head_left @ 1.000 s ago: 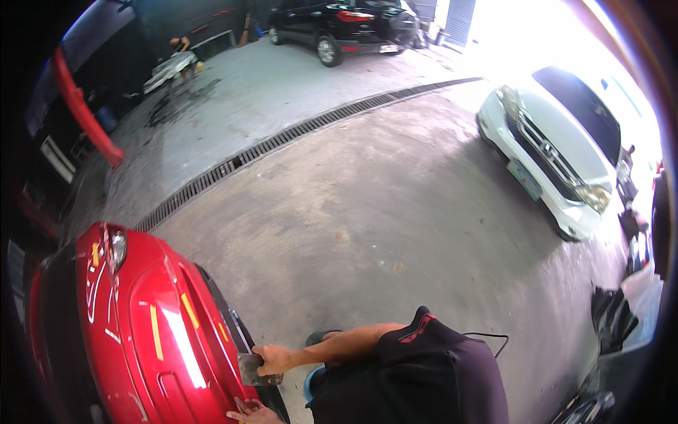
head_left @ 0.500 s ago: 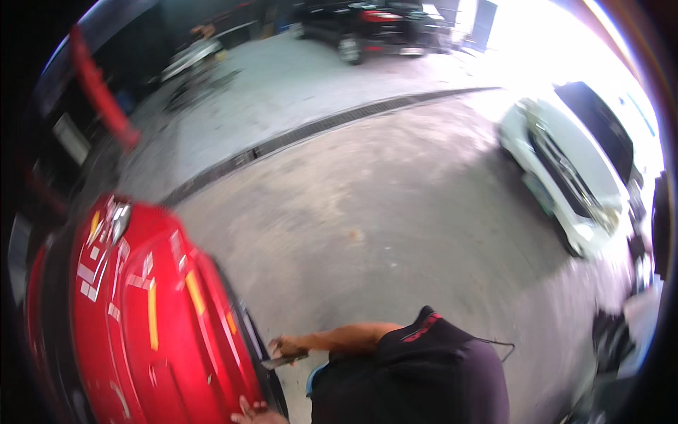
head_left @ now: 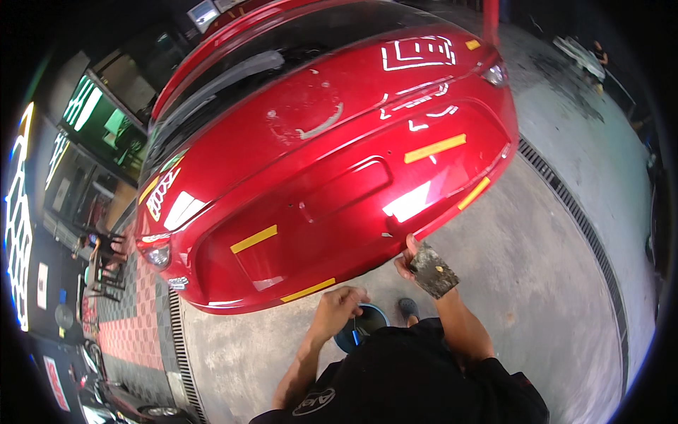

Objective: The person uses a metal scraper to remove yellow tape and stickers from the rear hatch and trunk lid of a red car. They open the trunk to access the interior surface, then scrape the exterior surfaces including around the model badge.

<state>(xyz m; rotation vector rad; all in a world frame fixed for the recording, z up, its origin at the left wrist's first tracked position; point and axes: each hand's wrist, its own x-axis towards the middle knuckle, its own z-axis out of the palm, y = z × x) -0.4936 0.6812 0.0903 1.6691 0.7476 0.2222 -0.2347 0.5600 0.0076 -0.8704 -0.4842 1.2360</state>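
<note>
The red car [head_left: 325, 169] looks smooth and glossy, the yellow tape [head_left: 435, 149] matt, the flat plate [head_left: 432, 273] rough.

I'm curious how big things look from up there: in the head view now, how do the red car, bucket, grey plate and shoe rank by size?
Largest to smallest:
1. Red car
2. Bucket and grey plate: too alike to rank, the bucket partly hidden
3. Shoe

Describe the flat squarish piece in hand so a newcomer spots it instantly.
Find the red car filling the upper middle, then the right hand by its lower edge. That hand holds the flat squarish piece; its mottled grey-brown face sets it apart from the glossy car and yellow tape strips.
</note>
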